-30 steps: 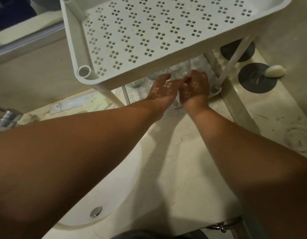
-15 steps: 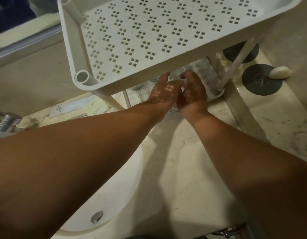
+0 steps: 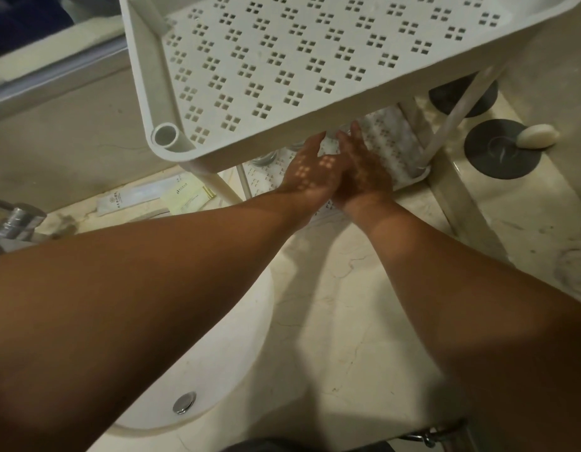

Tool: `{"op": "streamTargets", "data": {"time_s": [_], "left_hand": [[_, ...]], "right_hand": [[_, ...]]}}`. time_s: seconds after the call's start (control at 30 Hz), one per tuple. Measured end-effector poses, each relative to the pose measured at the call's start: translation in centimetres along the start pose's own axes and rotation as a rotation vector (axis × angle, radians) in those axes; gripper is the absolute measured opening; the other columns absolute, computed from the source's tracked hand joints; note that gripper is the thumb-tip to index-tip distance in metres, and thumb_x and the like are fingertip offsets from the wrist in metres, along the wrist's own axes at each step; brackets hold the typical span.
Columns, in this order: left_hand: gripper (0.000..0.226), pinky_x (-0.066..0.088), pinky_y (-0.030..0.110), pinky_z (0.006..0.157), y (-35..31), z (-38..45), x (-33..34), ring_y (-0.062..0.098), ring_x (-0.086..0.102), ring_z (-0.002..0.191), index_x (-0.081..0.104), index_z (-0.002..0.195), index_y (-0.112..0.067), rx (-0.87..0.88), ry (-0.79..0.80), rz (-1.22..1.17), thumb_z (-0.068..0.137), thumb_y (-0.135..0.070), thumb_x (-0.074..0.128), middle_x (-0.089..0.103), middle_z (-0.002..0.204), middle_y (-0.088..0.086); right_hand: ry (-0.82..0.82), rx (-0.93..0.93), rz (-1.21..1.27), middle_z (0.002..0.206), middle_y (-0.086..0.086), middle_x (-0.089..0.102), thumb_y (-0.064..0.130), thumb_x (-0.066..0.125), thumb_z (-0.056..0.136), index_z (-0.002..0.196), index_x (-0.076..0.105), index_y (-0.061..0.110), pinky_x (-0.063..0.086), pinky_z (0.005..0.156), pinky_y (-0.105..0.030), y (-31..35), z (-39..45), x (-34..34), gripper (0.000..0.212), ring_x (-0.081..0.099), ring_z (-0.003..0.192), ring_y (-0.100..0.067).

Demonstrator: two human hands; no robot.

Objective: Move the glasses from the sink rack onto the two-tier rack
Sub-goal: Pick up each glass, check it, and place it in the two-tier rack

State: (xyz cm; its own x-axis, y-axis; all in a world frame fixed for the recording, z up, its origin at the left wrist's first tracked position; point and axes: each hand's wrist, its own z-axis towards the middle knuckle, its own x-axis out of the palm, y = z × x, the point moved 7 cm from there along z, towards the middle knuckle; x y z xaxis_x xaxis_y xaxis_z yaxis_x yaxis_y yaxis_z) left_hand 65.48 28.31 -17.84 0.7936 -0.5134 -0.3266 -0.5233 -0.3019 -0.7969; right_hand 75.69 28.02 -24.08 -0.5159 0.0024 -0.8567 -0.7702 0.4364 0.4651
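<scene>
Left hand [image 3: 310, 177] and right hand [image 3: 364, 171] side by side, fingers straight, holding nothing, over two-tier rack [image 3: 409, 177] lower shelf.

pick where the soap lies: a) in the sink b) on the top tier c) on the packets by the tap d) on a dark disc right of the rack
D: the soap rests at the edge of a dark disc on the counter, right of the rack.
</scene>
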Motion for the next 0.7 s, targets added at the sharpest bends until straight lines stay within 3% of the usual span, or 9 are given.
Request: {"op": "streamTargets", "data": {"time_s": [0.23, 0.33, 0.4, 0.53, 0.6, 0.7], "left_hand": [[0.076, 0.045, 0.042, 0.107, 0.3, -0.6, -0.4, 0.023, 0.05, 0.131, 0.026, 0.154, -0.033, 0.038, 0.028, 0.032, 0.089, -0.041, 0.065, 0.038, 0.156, -0.004], [0.077, 0.051, 0.024, 0.083, 0.7, -1.2, -1.1, 0.016, 0.06, 0.115, 0.029, 0.152, -0.034, 0.02, 0.007, 0.003, 0.087, -0.038, 0.068, 0.051, 0.144, -0.004], [0.075, 0.049, 0.016, 0.07, 0.7, -1.9, -1.6, 0.01, 0.061, 0.107, 0.032, 0.151, -0.032, 0.017, -0.007, -0.026, 0.086, -0.032, 0.068, 0.055, 0.134, -0.007], [0.075, 0.046, 0.018, 0.076, 0.5, -4.2, -2.2, 0.009, 0.06, 0.106, 0.041, 0.146, -0.033, 0.041, -0.016, -0.066, 0.076, -0.037, 0.07, 0.061, 0.119, -0.013], [0.074, 0.049, 0.024, 0.08, 0.4, -5.3, -2.5, 0.012, 0.061, 0.105, 0.045, 0.141, -0.034, 0.046, -0.028, -0.084, 0.071, -0.04, 0.068, 0.063, 0.114, -0.012], [0.071, 0.051, 0.034, 0.094, 0.7, -7.0, -3.1, 0.017, 0.061, 0.108, 0.048, 0.138, -0.032, 0.049, -0.028, -0.108, 0.07, -0.042, 0.067, 0.061, 0.125, -0.002]], "right_hand": [[0.119, -0.018, -0.101, 0.159, 0.008, -0.027, 0.04, 0.056, 0.095, 0.15, 0.004, 0.05, 0.037, 0.105, -0.053, 0.3, 0.8, 0.9, 0.077, 0.013, 0.147, -0.036], [0.103, -0.036, -0.049, 0.159, 0.013, -0.026, 0.032, 0.057, 0.094, 0.148, 0.013, 0.052, 0.035, 0.108, -0.048, 0.1, 0.6, 0.8, 0.072, 0.013, 0.148, -0.03], [0.042, -0.038, 0.118, 0.161, 0.015, -0.015, 0.023, 0.056, 0.095, 0.144, 0.031, 0.048, 0.031, 0.111, -0.04, 0.2, 0.3, 0.1, 0.061, 0.016, 0.148, -0.023], [-0.104, -0.126, 0.243, 0.163, 0.001, 0.011, 0.005, 0.057, 0.09, 0.133, 0.052, 0.03, 0.027, 0.114, -0.028, 1.1, -1.5, -2.2, 0.049, 0.022, 0.146, -0.024], [-0.145, -0.175, 0.237, 0.16, -0.005, 0.022, 0.002, 0.052, 0.089, 0.135, 0.052, 0.021, 0.027, 0.115, -0.032, 1.7, -2.8, -3.5, 0.05, 0.024, 0.145, -0.025], [-0.141, -0.149, 0.202, 0.159, 0.001, 0.022, -0.001, 0.049, 0.09, 0.136, 0.049, 0.023, 0.026, 0.113, -0.022, 2.4, -5.0, -4.3, 0.052, 0.02, 0.147, -0.016]]}}
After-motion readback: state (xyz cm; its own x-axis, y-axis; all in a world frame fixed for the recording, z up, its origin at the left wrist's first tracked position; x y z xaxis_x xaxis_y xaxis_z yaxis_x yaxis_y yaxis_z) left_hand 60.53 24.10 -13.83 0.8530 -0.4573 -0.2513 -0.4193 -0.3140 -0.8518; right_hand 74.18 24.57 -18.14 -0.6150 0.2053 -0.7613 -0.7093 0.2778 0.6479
